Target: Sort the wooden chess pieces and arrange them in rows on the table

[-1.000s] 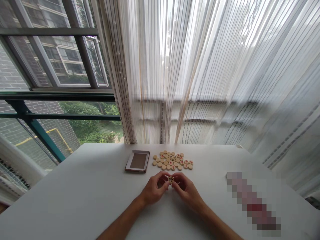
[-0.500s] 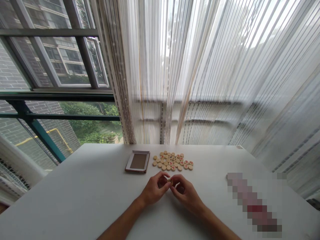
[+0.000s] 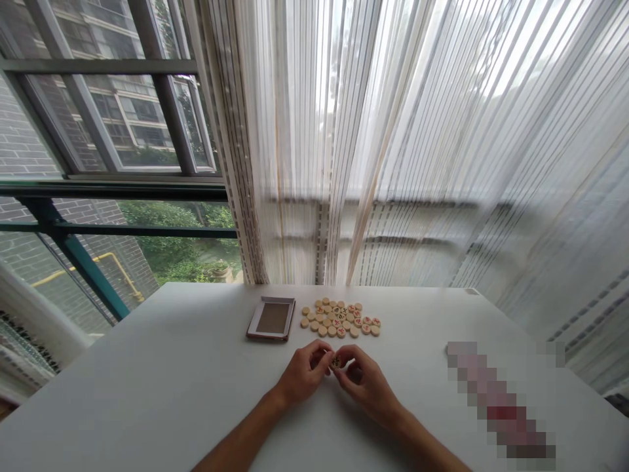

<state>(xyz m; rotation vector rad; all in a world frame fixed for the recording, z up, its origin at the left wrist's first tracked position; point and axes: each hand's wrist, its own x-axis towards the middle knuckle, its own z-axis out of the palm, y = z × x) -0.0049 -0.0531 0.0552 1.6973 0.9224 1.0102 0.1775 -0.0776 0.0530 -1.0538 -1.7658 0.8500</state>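
My right hand [image 3: 366,380] pinches a round wooden Chinese chess piece [image 3: 335,362] between thumb and fingertips. Its face, with a dark character, is turned up toward me. My left hand [image 3: 305,372] is closed at the piece's left edge, thumb and finger against it; the exact contact there is small and partly hidden. Just beyond my hands, many pale Chinese chess pieces [image 3: 325,322] lie spread on the white table [image 3: 196,380]. Some show red or black characters, others plain faces.
An open shallow box [image 3: 250,328] with a brown inside and white rim lies left of the spread pieces. A pixelated reddish, long shape [image 3: 501,406] is on the table's right side. Striped curtains [image 3: 417,164] and a window [image 3: 108,118] stand behind the table.
The piece has been turned so its dark character now shows more fully. My left thumb has shifted slightly left on it. The spread pieces and box look unchanged.
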